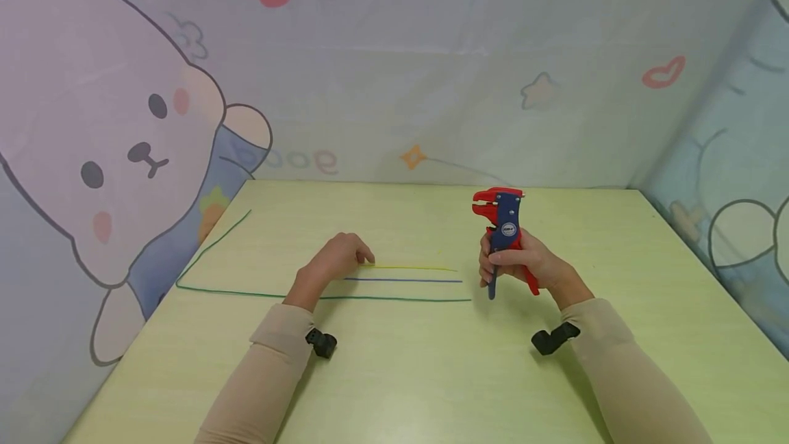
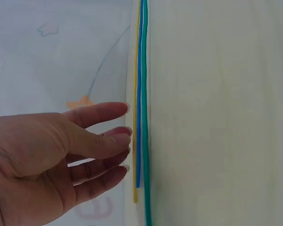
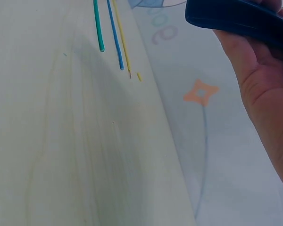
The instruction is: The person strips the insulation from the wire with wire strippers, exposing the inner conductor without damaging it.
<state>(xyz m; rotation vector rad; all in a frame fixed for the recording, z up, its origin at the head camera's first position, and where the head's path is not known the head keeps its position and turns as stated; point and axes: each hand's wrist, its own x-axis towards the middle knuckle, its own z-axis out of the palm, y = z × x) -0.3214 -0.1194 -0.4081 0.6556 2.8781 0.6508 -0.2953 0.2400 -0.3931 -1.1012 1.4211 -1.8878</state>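
My right hand (image 1: 524,262) grips a red-and-blue wire stripper (image 1: 507,225) by its handles and holds it upright, head at the top. In the right wrist view only a dark blue handle (image 3: 236,16) of it shows. My left hand (image 2: 61,157) hovers at the yellow wire (image 2: 135,94), its loosely bent fingertips right beside it. Alongside run a blue wire (image 2: 139,89) and a long green wire (image 2: 145,108). Beyond the yellow insulation, a short bare copper end (image 3: 130,74) is visible. Beside that end lies a small yellow scrap (image 3: 138,76).
The green wire bends at the left of the pale wooden table (image 1: 419,375) and runs toward the back edge. A patterned cloth backdrop (image 1: 394,88) stands behind the table and along both sides. Each wrist carries a small black camera (image 1: 322,343).
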